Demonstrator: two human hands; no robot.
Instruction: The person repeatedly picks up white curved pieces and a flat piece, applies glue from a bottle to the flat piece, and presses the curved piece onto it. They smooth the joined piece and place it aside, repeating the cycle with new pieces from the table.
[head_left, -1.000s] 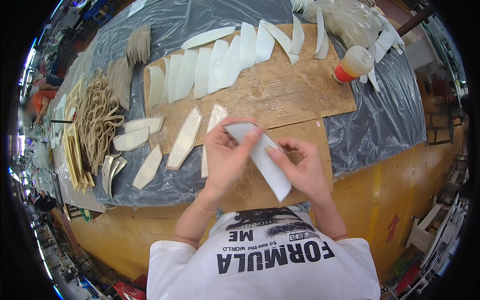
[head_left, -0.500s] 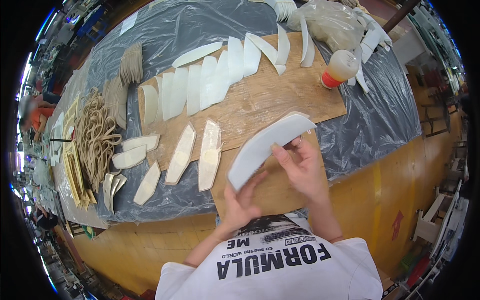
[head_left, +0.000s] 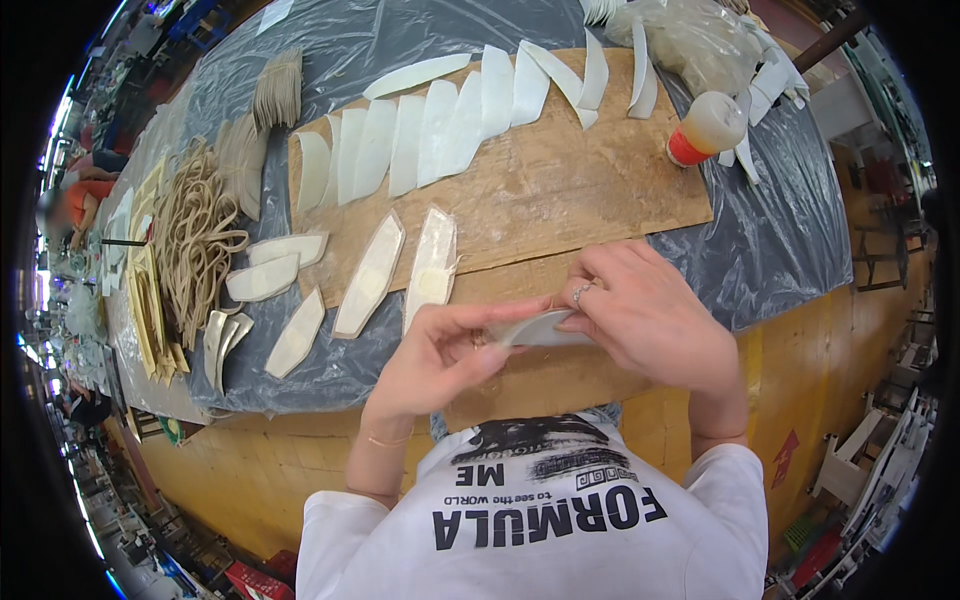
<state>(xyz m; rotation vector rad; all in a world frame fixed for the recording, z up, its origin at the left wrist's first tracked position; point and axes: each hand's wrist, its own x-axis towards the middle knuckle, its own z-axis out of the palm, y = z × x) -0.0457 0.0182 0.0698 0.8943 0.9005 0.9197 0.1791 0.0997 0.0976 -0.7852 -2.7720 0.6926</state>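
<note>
And both hands were occupied: the left hand [head_left: 445, 350] pinched one end of a curved white panel [head_left: 552, 329] between thumb and fingers, while the right hand [head_left: 650, 315] gripped the other end from above, knuckles up and hiding much of it. That panel sat between the two hands, over the near part of the brown cardboard [head_left: 590, 215], close to the shirt, and it looked mid-handling, not yet laid down.

What about the rest? Off to the left lay five pale panels with darker borders [head_left: 370, 275], seemingly further along, though whether they were finished could not be told. Across the far cardboard, a row of plain white panels [head_left: 405, 145] fanned out, apparently left to do, with a translucent red-banded bottle [head_left: 708, 128] at the right edge and tangled beige cord [head_left: 190, 235] far left, out of both hands' grasp.
</note>
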